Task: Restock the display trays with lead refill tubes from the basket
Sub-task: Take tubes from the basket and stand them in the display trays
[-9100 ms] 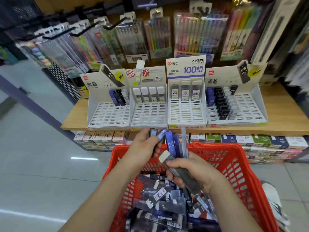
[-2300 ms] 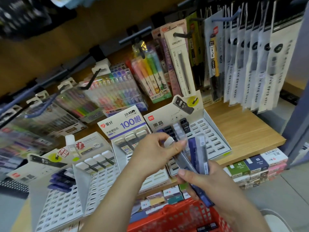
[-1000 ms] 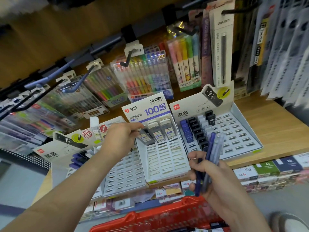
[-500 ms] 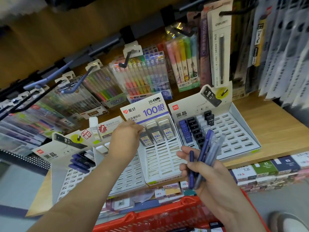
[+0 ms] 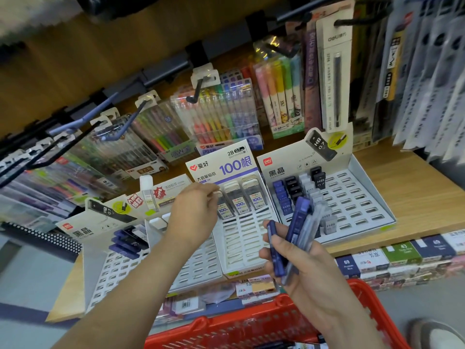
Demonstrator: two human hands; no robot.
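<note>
1 head view (wide-angle, tilted), facing forward and down, near display trays (image 5: 362,200)

Light: even, soft indoor light from overhead; moderately bright, slightly cool.
Glare: pale sheen on the clear pen packs (image 5: 221,117) and on the hanging packets (image 5: 432,71) at right.
Shadows: faint and soft-edged under the left hand (image 5: 193,215) on the white tray (image 5: 241,243); back wall above the rail dim.
Blur: top-left corner smeared; shoe (image 5: 437,333) and lead refill tubes (image 5: 302,222) soft.
Distortion: wide-angle; wooden shelf (image 5: 415,177) tilts, hooks (image 5: 125,122) fan outward at left.
Sharpest: tray header card (image 5: 226,162), print legible.
</note>
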